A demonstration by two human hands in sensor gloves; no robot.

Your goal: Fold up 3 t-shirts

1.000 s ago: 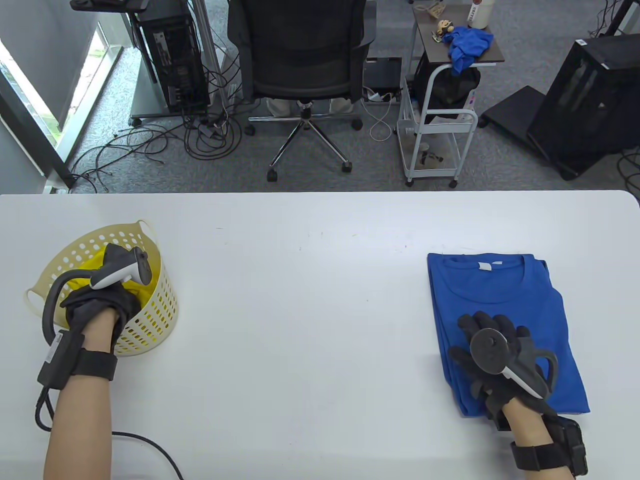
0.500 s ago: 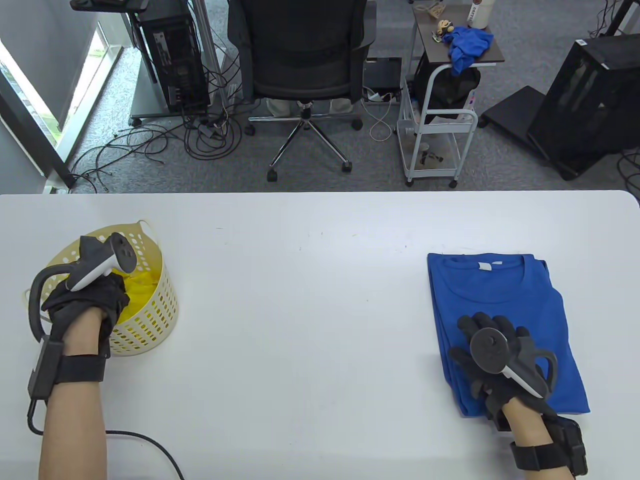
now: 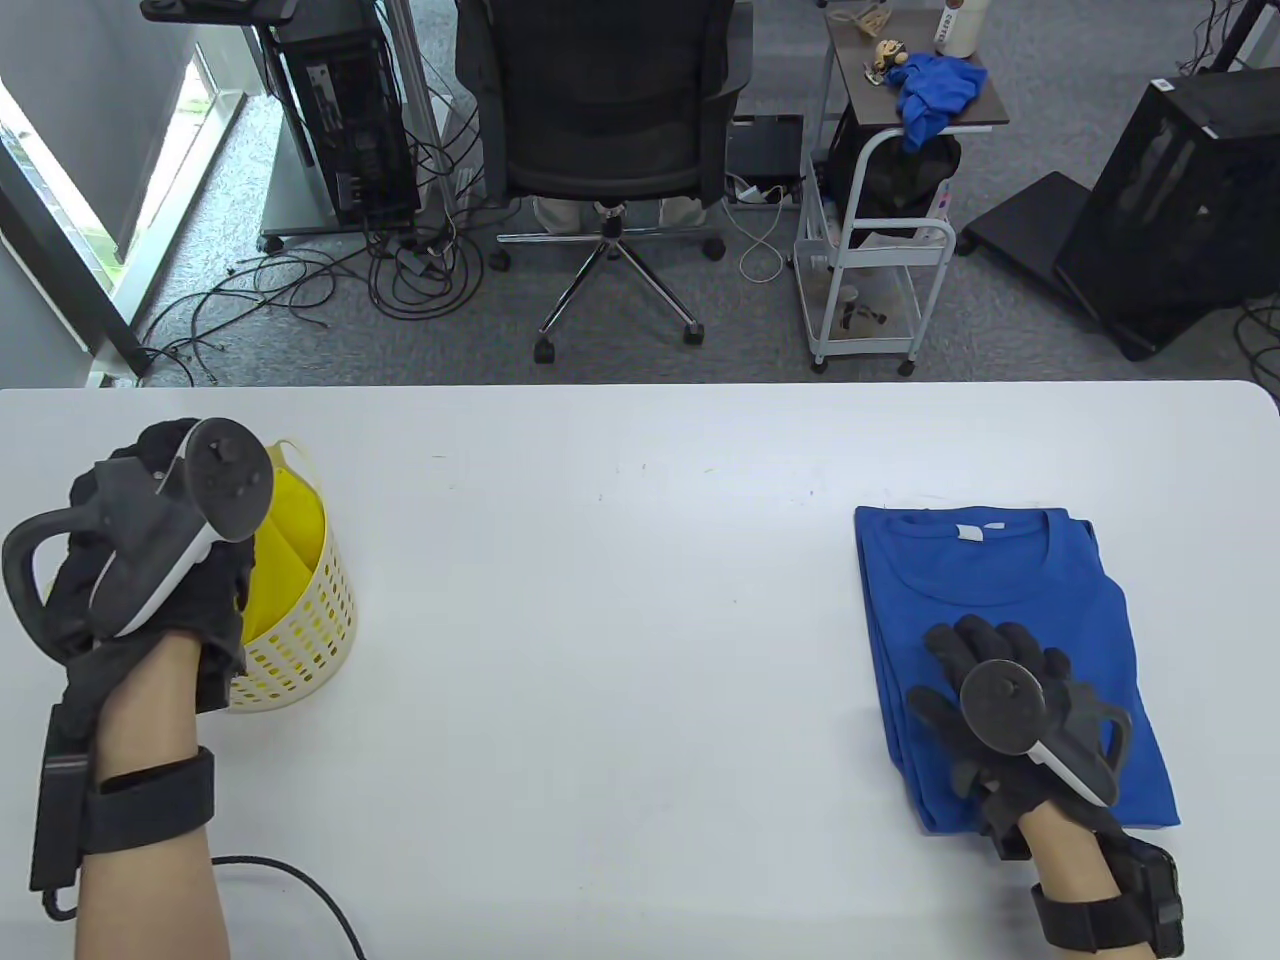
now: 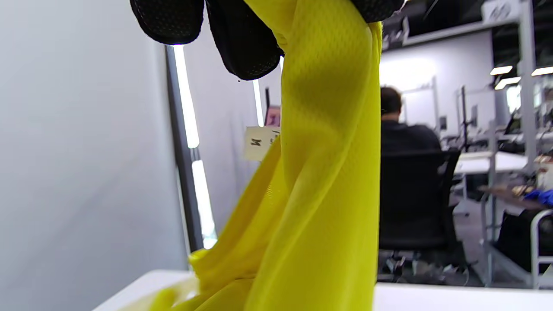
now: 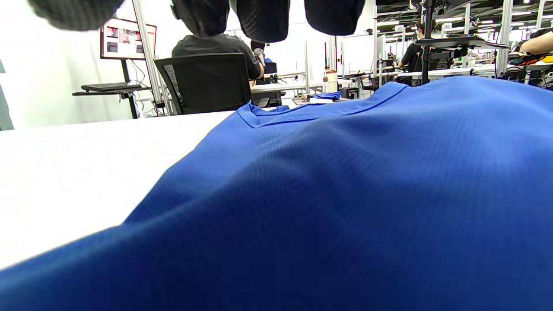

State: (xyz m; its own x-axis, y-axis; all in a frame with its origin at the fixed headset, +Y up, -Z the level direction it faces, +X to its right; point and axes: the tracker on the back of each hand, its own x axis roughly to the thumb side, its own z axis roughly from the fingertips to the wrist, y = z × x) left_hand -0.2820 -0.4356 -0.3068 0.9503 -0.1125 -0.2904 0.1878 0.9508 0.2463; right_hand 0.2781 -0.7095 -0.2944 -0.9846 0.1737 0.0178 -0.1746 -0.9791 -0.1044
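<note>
My left hand point(image 3: 150, 560) grips a yellow t-shirt point(image 3: 280, 540) and holds it up out of the cream perforated basket point(image 3: 300, 620) at the table's left. In the left wrist view the yellow t-shirt point(image 4: 319, 172) hangs stretched from my gloved fingers point(image 4: 246, 39) down toward the basket. A folded blue t-shirt point(image 3: 1000, 600) lies flat at the table's right. My right hand point(image 3: 990, 700) rests on its near part with fingers spread. In the right wrist view the blue t-shirt point(image 5: 345, 194) fills the frame below my fingertips point(image 5: 263, 17).
The white table point(image 3: 620, 620) runs wide between the basket and the blue shirt. A black cable point(image 3: 300, 890) lies near the front left edge. Beyond the far edge stand an office chair point(image 3: 605, 110) and a small cart point(image 3: 880, 200).
My left hand has risen out of the basket toward the camera, pulling the yellow t-shirt up with it. My right hand has shifted slightly right and nearer on the blue t-shirt.
</note>
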